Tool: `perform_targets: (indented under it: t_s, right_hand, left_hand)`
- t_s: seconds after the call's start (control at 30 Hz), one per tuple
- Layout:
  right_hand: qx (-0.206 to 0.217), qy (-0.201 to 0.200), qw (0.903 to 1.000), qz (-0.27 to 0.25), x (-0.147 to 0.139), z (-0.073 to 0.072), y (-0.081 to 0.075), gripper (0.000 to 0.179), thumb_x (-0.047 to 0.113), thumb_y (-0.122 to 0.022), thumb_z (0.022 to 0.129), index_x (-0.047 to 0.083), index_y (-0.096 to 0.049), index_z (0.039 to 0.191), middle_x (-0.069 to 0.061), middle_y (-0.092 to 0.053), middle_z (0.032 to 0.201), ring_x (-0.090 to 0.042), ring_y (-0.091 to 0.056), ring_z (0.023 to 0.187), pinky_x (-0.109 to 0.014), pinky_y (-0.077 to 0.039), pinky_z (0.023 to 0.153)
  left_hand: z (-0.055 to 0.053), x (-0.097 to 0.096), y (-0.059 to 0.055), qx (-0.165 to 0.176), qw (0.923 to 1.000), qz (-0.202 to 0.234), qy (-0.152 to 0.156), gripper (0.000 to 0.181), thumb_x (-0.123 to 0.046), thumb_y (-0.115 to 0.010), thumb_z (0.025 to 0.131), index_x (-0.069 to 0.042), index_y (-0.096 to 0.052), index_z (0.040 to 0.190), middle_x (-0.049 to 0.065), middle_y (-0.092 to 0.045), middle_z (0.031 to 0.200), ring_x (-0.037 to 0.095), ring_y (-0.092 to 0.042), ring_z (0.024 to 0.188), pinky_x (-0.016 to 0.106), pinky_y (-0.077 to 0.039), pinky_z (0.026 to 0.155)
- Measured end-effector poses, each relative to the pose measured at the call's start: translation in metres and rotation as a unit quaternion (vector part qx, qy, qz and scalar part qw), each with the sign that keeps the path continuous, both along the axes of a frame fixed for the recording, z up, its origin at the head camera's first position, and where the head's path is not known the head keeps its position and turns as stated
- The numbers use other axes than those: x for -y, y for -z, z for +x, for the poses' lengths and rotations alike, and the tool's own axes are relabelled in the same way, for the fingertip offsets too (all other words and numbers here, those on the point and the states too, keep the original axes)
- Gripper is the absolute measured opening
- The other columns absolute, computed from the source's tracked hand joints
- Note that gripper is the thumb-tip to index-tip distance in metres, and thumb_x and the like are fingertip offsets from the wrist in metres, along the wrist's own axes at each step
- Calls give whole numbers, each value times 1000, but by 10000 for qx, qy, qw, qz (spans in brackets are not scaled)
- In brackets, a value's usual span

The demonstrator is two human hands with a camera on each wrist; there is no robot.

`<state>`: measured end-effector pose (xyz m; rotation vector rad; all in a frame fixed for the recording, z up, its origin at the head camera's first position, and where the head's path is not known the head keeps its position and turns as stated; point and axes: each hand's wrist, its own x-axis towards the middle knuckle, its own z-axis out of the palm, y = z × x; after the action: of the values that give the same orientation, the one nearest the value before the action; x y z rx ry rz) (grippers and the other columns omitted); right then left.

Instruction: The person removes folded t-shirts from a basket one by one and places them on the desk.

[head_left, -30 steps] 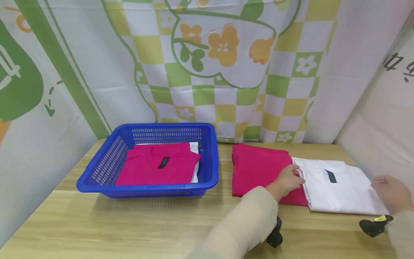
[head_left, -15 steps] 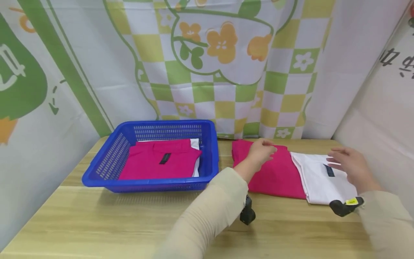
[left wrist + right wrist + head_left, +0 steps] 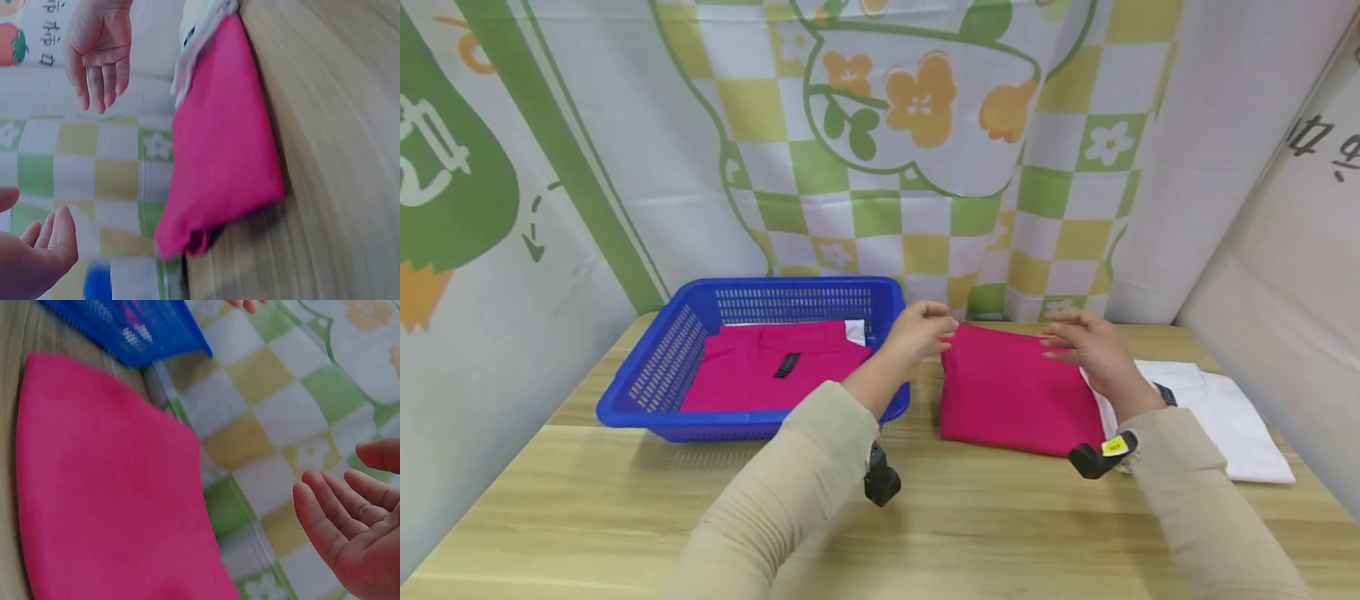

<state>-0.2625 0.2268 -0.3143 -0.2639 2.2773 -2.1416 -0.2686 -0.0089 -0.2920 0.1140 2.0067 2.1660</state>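
Note:
On the right of the table lies a folded magenta shirt (image 3: 1011, 392), its left edge between my two hands in the head view. Beside it, a folded white shirt (image 3: 1232, 421) is partly covered by my right forearm. My left hand (image 3: 917, 337) hovers between the basket's right rim and the magenta shirt, fingers relaxed, holding nothing. Over the magenta shirt's right side floats my right hand (image 3: 1093, 354), also relaxed and bare. The right wrist view shows its palm (image 3: 369, 544) with fingers spread. A blue plastic basket (image 3: 625, 392) holds more folded shirts, a magenta one (image 3: 752, 375) on top.
The wooden table (image 3: 587, 517) runs under everything. A patterned curtain (image 3: 865, 208) hangs right behind the basket and shirts, and a printed cloth wall (image 3: 1285, 275) closes the right side. Each wrist carries a small black camera (image 3: 880, 479).
Both hands have left the white shirt, rising and moving left. My left hand has come to the basket's right edge, my right hand over the magenta shirt. The shirts have stayed in place.

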Motion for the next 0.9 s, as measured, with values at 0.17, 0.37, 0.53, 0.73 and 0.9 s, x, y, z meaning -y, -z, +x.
perform_targets:
  t_s: [0.17,0.37,0.53,0.73,0.9]
  right_hand:
    - [85,-157,9997,151,39,-6,-5,33,13,-44,90,-8,-37,114,1,-54,89,-16,-57,82,-30,-48,72]
    - [196,-392,9990,-47,78,-9,-6,34,10,-43,90,-10,-36,116,-14,-51,101,-19,-57,83,-32,-47,73]
    - [340,-620,9973,-194,108,-9,-7,33,8,-43,90,-9,-37,117,-18,-50,102,-21,-57,82,-33,-48,72]
    - [441,-870,9945,-375,140,-7,-10,34,5,-43,89,-13,-37,117,-19,-52,99,-20,-58,78,-32,-48,71]
    - [459,-1146,9918,-342,163,-7,-12,31,3,-44,88,-14,-39,114,-26,-50,101,-24,-58,79,-36,-47,74]
  left_hand:
    - [-3,35,0,-121,9995,-187,-203,36,0,-50,83,7,-41,117,22,-49,111,32,-50,101,35,-43,81]
    - [-4,74,-2,-134,9982,-499,-305,41,-1,-48,84,9,-35,122,24,-45,115,34,-45,106,36,-41,84]
    - [-1,104,-4,-104,9964,-741,-401,42,-3,-47,85,8,-33,123,24,-42,118,34,-43,108,37,-39,86]
    - [3,135,-3,-43,9940,-993,-467,43,-4,-47,85,8,-32,123,24,-40,119,34,-42,109,38,-39,87]
    - [7,162,2,76,9907,-1230,-572,46,-7,-47,86,6,-29,126,23,-38,123,33,-40,112,37,-37,89]
